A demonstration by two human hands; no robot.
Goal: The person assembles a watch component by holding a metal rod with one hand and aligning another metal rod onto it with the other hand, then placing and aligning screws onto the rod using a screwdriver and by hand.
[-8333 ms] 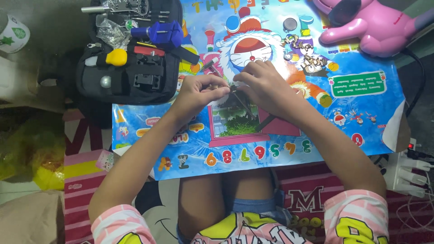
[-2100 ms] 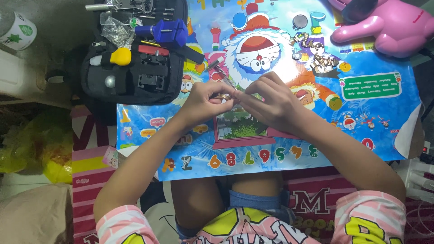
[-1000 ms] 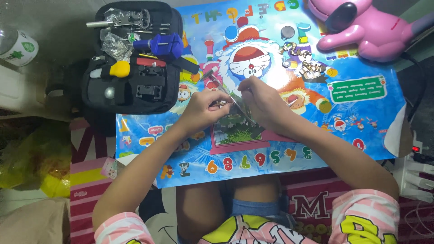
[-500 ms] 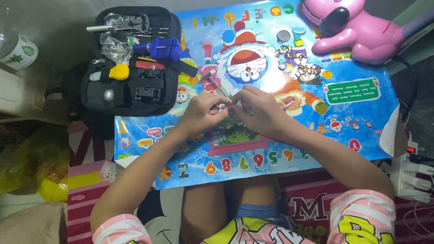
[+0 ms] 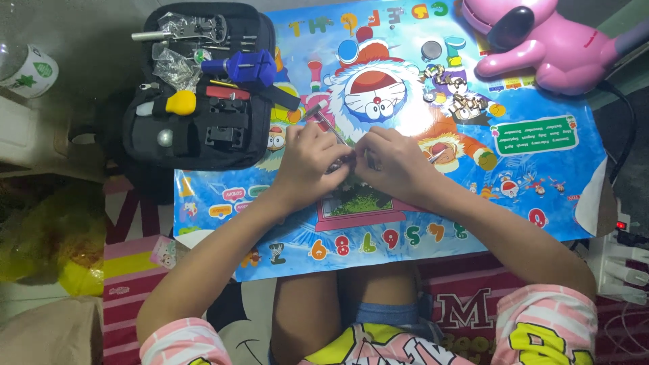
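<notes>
Cartoon mat (image 5: 405, 61), black tool case (image 5: 196, 88), left hand (image 5: 307, 162), right hand (image 5: 395, 162) both pinching small metal piece (image 5: 341, 161)

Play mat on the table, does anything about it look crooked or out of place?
Yes. The blue mat lies tilted on the table, its near edge hanging over the person's lap. Small metal links are scattered loose on it. Both hands pinch a small metal piece.

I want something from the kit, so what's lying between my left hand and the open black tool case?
In the head view, only bare cartoon-printed blue mat separates the left hand from the black zip-open tool case. A thin metal tool pokes up past that hand's fingers, off to the side.
</notes>
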